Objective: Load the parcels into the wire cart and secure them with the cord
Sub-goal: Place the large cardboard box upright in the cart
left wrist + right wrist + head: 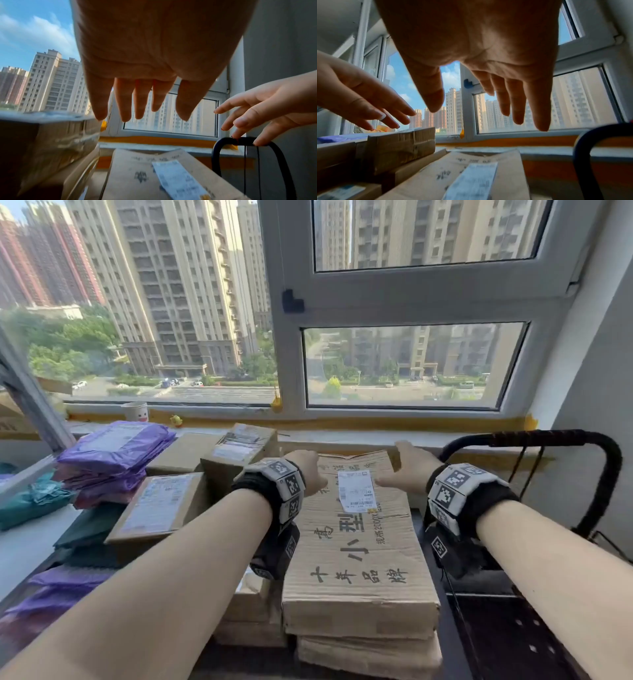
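Tall apartment blocks are seen through a grey-framed window (414, 299) that fills the upper half of the head view. Below the sill, in the lower centre of the frame, a large flat cardboard parcel (359, 563) printed with black characters is laid on top of another carton, and a white shipping label (357, 491) is stuck near its far end. To the left of it, smaller brown boxes (161, 505) are stacked, and a pile of purple mailer bags (116, 453) is seen further left, with a paper cup (136, 410) on the sill behind.

The left hand (308, 470) is held over the far left part of the large parcel, its fingers straight and spread; no contact with the cardboard is shown in the left wrist view, where the fingers (140, 102) are seen against the window. The right hand (407, 467) is held over the far right part of the same parcel, thumb and fingers opened wide, nothing being held.

At the right edge of the head view the black looped handle of the cart (555, 440) is seen, with thin black cord (522, 463) hanging from it. Whether any parcel is inside the cart cannot be told.
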Tool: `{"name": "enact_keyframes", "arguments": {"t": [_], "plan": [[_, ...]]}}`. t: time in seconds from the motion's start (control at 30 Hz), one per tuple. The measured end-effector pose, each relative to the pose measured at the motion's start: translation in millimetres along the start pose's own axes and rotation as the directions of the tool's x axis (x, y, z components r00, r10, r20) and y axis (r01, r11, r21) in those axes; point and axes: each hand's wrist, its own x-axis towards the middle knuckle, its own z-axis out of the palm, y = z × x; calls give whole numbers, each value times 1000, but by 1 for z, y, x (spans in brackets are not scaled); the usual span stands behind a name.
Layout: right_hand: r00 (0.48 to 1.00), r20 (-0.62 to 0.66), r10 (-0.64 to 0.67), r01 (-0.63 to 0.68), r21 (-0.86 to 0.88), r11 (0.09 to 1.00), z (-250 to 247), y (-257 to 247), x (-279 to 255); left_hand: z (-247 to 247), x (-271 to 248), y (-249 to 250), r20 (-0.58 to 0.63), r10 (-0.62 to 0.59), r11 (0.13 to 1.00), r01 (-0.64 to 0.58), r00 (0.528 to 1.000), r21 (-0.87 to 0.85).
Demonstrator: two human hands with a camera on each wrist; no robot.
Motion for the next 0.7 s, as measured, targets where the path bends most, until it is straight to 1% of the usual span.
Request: {"name": "enact_keyframes", "arguments": {"t": [0.03,0.13,0.33,0.43,0.5,0.57,0.63,0.7], "plan": [[999,37,4,-3,-4,1000,3,1,-4,6,-1,0,42,-21,1000,21,999,1],[994,103,31,-29,-24,999,15,15,-10,29,-4,-2,92,-48,999,47,995,12],[981,176,77,-81,20,996,49,40,-19,65,-12,-4,246,-114,993,115,963,9],[973,213,86,-92,21,996,68,50,-21,79,-16,-3,265,-153,987,163,952,-13],[968,225,110,-123,45,991,76,56,-25,83,-19,-2,255,-154,984,172,955,-46],[970,211,118,-138,87,987,82,62,-28,86,-22,-1,251,-181,974,208,951,-86],[964,211,163,-192,126,973,87,64,-33,89,-23,-2,255,-222,955,262,941,-139],[955,221,197,-237,175,956,91,67,-37,96,-25,-5,289,-228,939,289,930,-188]]}}
